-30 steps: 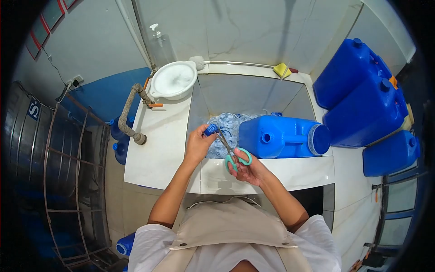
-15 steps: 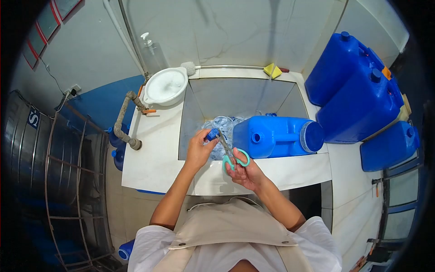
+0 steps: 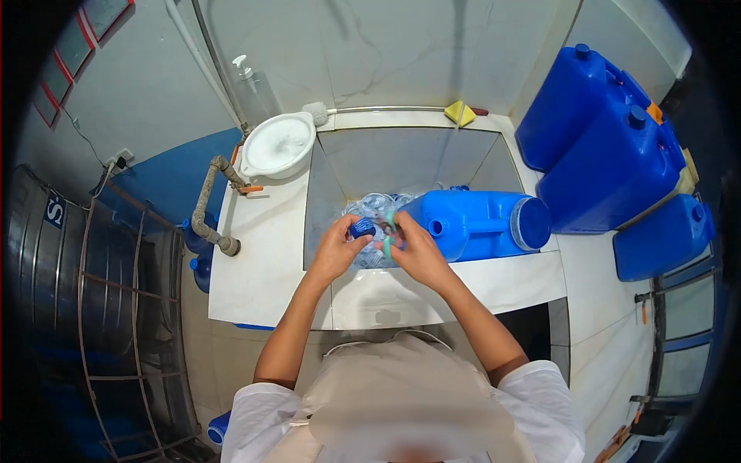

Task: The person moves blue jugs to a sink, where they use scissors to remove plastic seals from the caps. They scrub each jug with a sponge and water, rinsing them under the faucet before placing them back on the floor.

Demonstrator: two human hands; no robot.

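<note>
Between the thumb and fingers of my left hand (image 3: 332, 251) is a small blue piece with pale print, like a bottle cap (image 3: 361, 227). My right hand (image 3: 421, 248) is closed on scissors with teal handles (image 3: 388, 247); their blades are blurred and partly hidden beside the blue piece. Both hands are close together over the near edge of the sink (image 3: 409, 150). Clear plastic pieces (image 3: 376, 204) lie in a heap below my fingers. A blue jerrycan (image 3: 482, 202) lies on its side across the sink, just right of my right hand.
Tall blue jerrycans (image 3: 610, 174) stand on the right counter. A white basin (image 3: 279, 147) and a pump bottle (image 3: 258, 91) are at the back left. Behind the sink lie a long-handled brush (image 3: 386, 109) and a yellow sponge (image 3: 460, 114). A rusty pipe (image 3: 205, 197) rises at the left.
My right hand has turned over, palm now down, and moved up and closer to my left hand with the scissors. My left hand still holds the blue piece. The view has shifted slightly.
</note>
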